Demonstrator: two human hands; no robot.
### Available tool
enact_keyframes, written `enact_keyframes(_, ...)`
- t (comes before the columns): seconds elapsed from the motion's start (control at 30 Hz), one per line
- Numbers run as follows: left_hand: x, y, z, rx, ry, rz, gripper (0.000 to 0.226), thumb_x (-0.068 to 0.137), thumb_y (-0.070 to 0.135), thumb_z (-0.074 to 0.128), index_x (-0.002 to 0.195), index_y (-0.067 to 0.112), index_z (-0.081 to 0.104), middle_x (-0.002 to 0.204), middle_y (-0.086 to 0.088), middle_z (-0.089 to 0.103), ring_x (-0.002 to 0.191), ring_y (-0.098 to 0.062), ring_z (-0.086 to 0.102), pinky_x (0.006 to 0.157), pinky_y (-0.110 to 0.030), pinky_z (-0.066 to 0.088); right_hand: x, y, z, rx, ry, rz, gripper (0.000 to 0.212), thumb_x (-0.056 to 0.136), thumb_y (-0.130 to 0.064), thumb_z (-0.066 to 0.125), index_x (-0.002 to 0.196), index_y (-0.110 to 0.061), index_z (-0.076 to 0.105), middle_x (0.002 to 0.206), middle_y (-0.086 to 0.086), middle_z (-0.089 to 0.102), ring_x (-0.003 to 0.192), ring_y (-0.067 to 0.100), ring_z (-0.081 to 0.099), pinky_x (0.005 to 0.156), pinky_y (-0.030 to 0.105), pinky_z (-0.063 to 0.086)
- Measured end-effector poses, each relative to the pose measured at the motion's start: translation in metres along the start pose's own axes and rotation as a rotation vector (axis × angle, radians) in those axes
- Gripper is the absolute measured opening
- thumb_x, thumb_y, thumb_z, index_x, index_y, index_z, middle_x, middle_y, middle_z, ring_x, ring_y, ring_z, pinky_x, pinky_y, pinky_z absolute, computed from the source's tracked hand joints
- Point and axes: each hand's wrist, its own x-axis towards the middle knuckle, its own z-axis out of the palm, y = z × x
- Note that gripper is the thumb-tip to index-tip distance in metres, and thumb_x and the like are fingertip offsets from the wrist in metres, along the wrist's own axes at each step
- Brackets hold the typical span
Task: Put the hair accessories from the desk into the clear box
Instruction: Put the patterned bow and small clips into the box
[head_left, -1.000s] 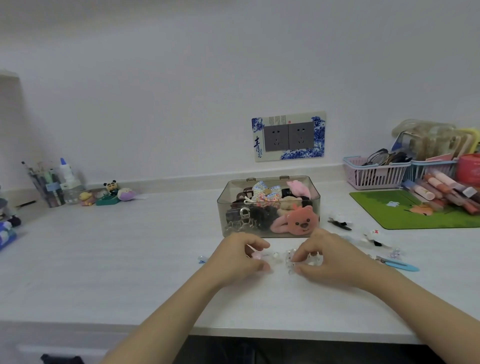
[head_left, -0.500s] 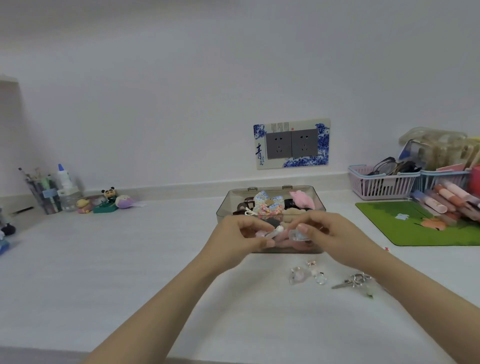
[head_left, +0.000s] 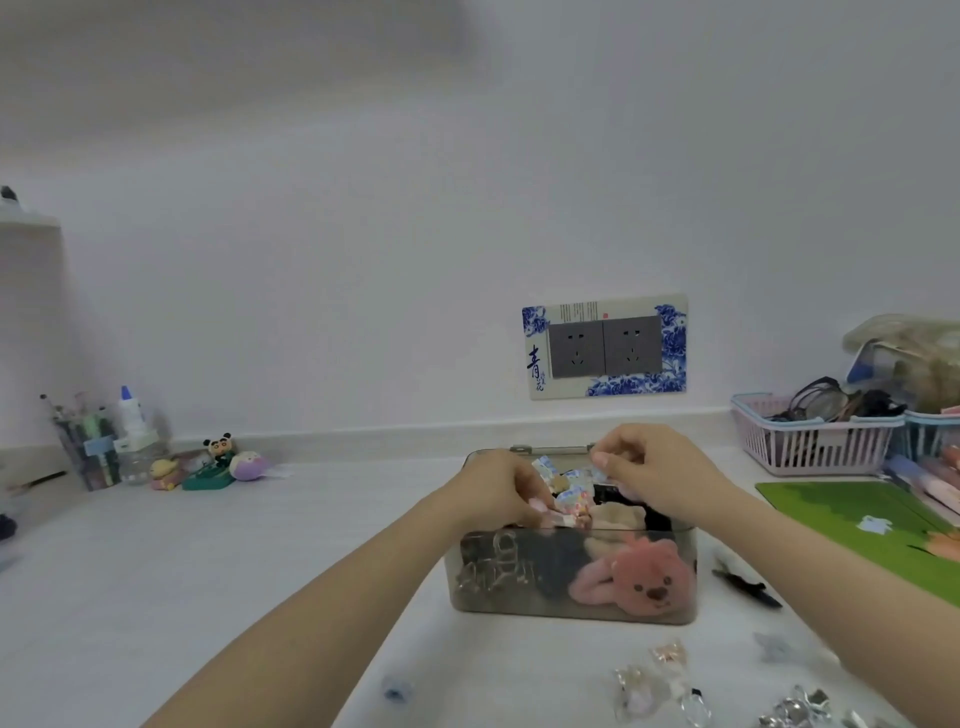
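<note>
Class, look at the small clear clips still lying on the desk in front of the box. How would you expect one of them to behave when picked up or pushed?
The clear clips look small and glossy, so probably light and a bit slippery to pinch. They look like hard plastic, so likely stiff rather than floppy. On the smooth white desk, a push would probably slide one rather than tip it.

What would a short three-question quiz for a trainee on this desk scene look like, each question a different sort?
1. True or false: both hands are above the open clear box.
2. Multiple choice: the pink plush bear sits A) on the green mat, B) inside the box against its front wall, C) in the pink basket.
3. Fill in: small clear clips lie on the desk ____ the box, toward the camera.

Key: 1 true, left hand and right hand are over it; 2 B; 3 in front of.
</note>
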Motion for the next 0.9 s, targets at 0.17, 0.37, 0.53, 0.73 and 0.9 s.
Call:
enact_keyframes(0.17,0.015,-0.004,-0.001,0.115,-0.128,0.037,0.026,0.071,0.024,0.079,0.096,0.020,0.073,0.073,0.009,0.058,0.068,-0.008,0.049,0.063,-0.020,0.039,0.014,0.000,0.013,-0.094,-0.076,0.025,0.006,0.084,-0.028,0.062,0.078,-0.026,0.063,0.078,0.001,0.068,0.069,0.013,0.061,0.064,0.023,0.048)
enact_keyframes(0.37,0.018,-0.013,-0.005,-0.027,-0.139,0.023,0.017,0.079,0.023,0.073,0.095,0.017,0.074,0.071,0.007,0.065,0.058,0.000,0.053,0.055,-0.009,0.042,0.025,-0.005,0.025,-0.179,-0.156,0.085,0.010,0.083,-0.032,0.064,0.083,-0.023,0.064,0.073,-0.008,0.064,0.066,0.007,0.057,0.066,0.022,0.046)
enact_keyframes(0.53,0.011,-0.018,-0.003,-0.024,-0.020,0.032,0.016,0.083,0.029,0.067,0.089,0.017,0.075,0.063,0.011,0.063,0.050,0.004,0.052,0.048,-0.006,0.036,0.029,0.001,0.034,-0.237,-0.208,0.098,0.019,0.081,-0.036,0.064,0.065,-0.031,0.057,0.070,-0.011,0.064,0.074,0.010,0.061,0.081,0.036,0.054)
enact_keyframes(0.73,-0.007,-0.017,-0.003,-0.053,0.238,0.068,0.019,0.088,0.030,0.059,0.089,0.019,0.074,0.065,0.016,0.061,0.057,0.002,0.051,0.056,-0.013,0.037,0.021,-0.003,0.025,-0.120,-0.226,0.055,0.008,0.086,-0.026,0.061,0.085,-0.021,0.068,0.086,-0.006,0.068,0.076,0.012,0.063,0.068,0.019,0.047)
enact_keyframes(0.9,-0.040,-0.015,0.000,-0.185,0.420,0.152,0.014,0.088,0.028,0.061,0.085,0.022,0.074,0.074,0.016,0.065,0.064,0.002,0.055,0.057,-0.006,0.039,-0.001,-0.014,0.017,-0.083,-0.065,-0.058,0.011,0.089,-0.027,0.055,0.082,-0.026,0.064,0.073,-0.017,0.061,0.071,0.001,0.057,0.061,0.014,0.038)
